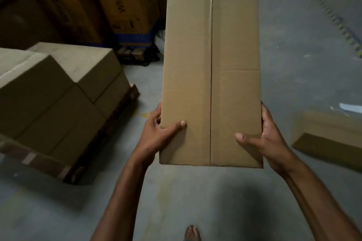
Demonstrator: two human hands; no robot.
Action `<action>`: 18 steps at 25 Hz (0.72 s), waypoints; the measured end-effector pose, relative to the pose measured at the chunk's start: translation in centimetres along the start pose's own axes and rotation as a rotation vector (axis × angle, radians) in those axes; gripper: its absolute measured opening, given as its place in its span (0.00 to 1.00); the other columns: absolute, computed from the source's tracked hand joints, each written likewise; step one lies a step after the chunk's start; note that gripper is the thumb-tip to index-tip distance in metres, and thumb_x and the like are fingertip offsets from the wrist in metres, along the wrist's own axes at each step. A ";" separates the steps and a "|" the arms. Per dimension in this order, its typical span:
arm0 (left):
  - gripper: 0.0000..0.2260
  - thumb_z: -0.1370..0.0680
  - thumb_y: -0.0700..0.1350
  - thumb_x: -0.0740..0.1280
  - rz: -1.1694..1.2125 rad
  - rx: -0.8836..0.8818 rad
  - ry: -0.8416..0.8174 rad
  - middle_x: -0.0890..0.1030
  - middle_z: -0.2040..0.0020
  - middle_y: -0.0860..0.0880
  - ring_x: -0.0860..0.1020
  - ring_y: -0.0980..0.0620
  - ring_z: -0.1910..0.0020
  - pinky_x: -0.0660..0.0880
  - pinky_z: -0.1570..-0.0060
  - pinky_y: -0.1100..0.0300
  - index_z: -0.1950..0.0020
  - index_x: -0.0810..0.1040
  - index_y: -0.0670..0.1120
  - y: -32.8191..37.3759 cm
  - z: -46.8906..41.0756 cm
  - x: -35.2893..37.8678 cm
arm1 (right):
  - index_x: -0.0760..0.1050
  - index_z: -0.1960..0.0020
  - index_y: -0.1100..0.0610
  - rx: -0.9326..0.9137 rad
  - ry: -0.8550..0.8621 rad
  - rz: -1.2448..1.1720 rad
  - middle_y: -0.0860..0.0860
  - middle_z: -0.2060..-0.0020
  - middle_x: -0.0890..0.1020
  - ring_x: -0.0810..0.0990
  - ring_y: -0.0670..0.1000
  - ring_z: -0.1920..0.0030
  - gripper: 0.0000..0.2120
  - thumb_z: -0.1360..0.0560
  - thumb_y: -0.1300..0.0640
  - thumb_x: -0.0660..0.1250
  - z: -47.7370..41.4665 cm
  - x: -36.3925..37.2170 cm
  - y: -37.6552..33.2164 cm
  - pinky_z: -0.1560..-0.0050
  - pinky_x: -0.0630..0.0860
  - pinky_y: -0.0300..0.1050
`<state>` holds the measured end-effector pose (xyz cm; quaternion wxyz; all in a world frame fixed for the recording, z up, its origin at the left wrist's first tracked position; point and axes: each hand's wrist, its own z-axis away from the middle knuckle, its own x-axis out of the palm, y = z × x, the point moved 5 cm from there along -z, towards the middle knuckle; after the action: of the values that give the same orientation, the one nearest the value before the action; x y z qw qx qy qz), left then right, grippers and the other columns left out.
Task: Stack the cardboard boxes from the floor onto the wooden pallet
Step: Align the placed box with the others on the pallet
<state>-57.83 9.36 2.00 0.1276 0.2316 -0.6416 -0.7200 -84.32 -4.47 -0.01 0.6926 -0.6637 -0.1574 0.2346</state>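
Currently a long cardboard box [211,72] is held off the floor, right of the wooden pallet [109,123] and the stacked boxes [58,88] on it. Gripped only at its near end, it could tip forward and slip. Left hand [158,129] and right hand [266,139] are clamped on opposite edges, thumbs on top.
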 end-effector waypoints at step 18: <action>0.36 0.26 0.49 0.79 0.043 0.140 0.393 0.80 0.35 0.56 0.82 0.52 0.39 0.83 0.44 0.49 0.23 0.66 0.64 3.0 -22.1 -21.2 | 0.63 0.27 0.44 -0.102 -0.228 -0.108 0.47 0.37 0.77 0.80 0.46 0.40 0.46 0.41 0.57 0.79 -34.2 21.1 -9.4 0.48 0.78 0.42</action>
<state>-28.93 -0.02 6.97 0.2493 0.3623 -0.6577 -0.6115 -47.40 -22.26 4.96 0.6473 -0.6575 -0.2824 0.2626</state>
